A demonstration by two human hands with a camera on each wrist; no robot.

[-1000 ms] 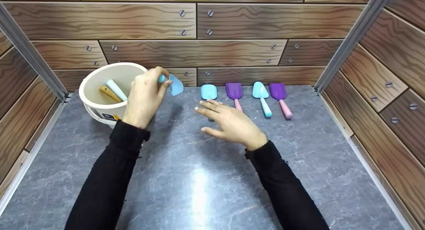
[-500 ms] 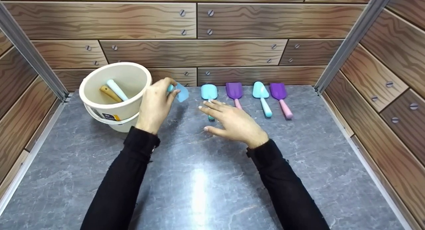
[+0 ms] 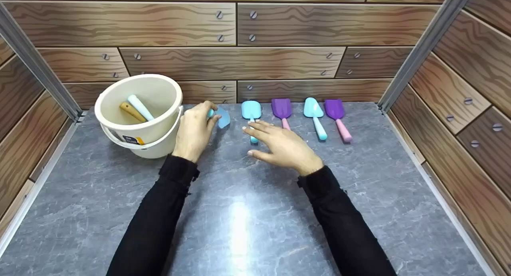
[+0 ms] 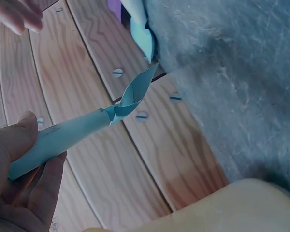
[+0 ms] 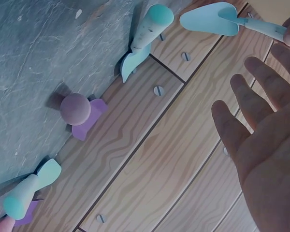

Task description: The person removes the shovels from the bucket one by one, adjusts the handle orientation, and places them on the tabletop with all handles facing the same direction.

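My left hand [image 3: 195, 129] grips the handle of a light blue hand trowel [image 4: 72, 135], its pointed blade facing away from the fingers. It is just right of the cream bucket [image 3: 159, 148]. My right hand [image 3: 282, 148] hovers with fingers spread and partly covers the handles of a light blue shovel [image 3: 251, 109] and a purple shovel [image 3: 282, 107] with a pink handle. Further right lie a light blue trowel [image 3: 312, 107] and another purple shovel [image 3: 334, 108], lined up along the back wall.
Inside the bucket lean a light blue handle [image 3: 139, 107] and a brownish-yellow handle [image 3: 132, 112]; whatever they belong to is hidden. Wood-patterned panels [image 3: 291, 62] enclose the grey marbled tabletop [image 3: 311, 236] at the back and both sides.
My left hand has carried the trowel rightward and lower, away from the bucket's rim toward the row. My right hand has drifted very slightly to the right.
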